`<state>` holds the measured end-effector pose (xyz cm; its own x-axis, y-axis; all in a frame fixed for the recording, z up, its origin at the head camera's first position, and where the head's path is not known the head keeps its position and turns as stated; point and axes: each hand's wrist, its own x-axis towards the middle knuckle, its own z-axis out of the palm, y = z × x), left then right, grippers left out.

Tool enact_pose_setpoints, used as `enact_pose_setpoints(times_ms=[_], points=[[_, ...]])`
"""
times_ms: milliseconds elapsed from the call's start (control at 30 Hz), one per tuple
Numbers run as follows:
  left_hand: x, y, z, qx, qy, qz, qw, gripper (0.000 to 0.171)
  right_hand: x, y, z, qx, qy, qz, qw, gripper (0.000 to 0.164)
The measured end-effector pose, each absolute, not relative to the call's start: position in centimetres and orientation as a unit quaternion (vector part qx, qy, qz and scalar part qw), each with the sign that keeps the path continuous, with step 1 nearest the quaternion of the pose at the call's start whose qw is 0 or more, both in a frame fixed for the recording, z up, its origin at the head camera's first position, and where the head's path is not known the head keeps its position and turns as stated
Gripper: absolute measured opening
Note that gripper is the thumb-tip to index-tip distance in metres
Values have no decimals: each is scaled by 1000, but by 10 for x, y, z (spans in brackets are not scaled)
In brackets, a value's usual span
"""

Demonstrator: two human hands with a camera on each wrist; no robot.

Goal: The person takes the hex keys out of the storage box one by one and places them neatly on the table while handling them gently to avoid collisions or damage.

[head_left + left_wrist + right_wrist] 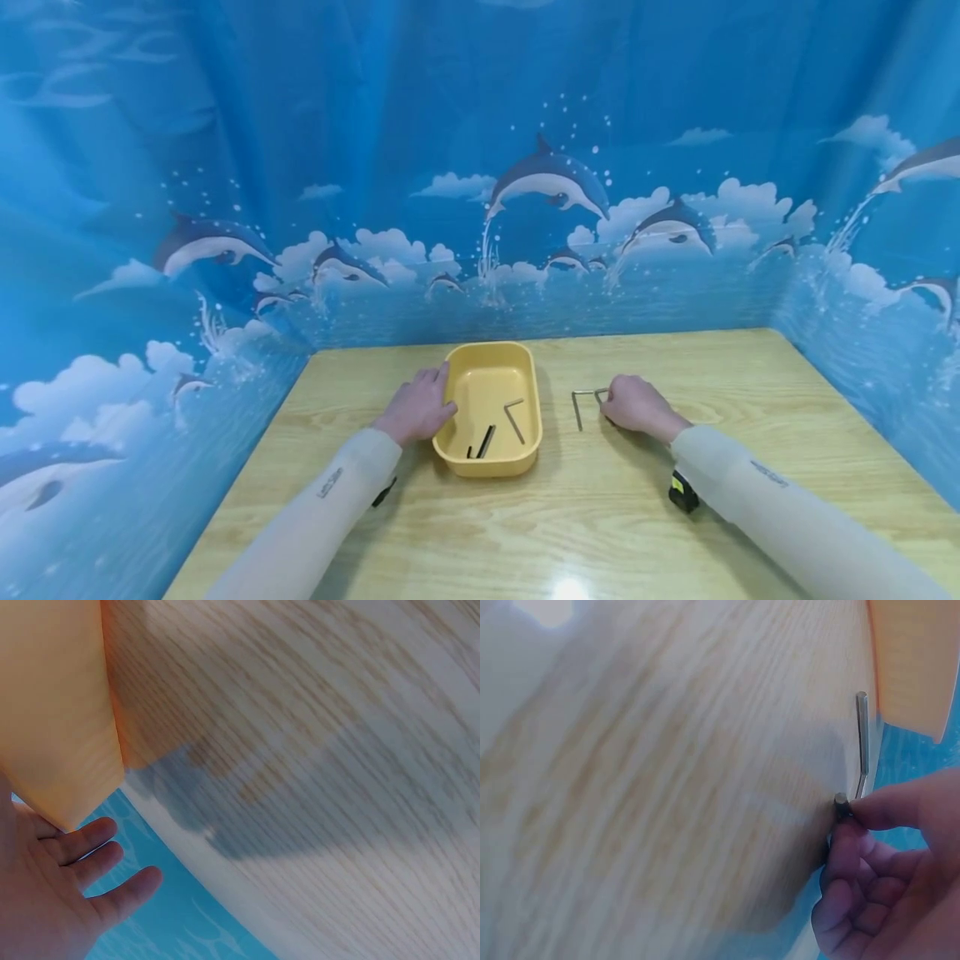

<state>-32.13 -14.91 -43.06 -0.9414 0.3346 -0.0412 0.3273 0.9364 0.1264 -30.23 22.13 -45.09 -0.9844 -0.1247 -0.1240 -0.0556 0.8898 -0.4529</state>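
Note:
In the head view my left hand (418, 406) holds the left rim of a yellow plastic tray (489, 468), its thumb over the edge. The left wrist view shows three loosely bent fingers (97, 859) beside the tray's outer wall (56, 697). Inside the tray lie a silver hex key (514, 422) and dark hex-key-like pieces (487, 442) near the front. To the right of the tray, my right hand (636, 406) pinches a bent metal hex key (841, 801) between thumb and fingers, low over the table. Just left of it another silver hex key (577, 410) lies flat.
A light wood-grain table (480, 533) carries everything. Blue curtains (420, 100) printed with dolphins rise behind its far edge and along both sides. Dark wrist devices (682, 492) hang under the sleeves.

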Motion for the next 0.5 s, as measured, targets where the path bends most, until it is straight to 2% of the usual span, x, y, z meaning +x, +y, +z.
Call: enact_pose_setpoints(times_ms=[500], points=[[-321,-149,-431,172,983,60,18,78,-303,218,-451,-40,968,-237,67,45]])
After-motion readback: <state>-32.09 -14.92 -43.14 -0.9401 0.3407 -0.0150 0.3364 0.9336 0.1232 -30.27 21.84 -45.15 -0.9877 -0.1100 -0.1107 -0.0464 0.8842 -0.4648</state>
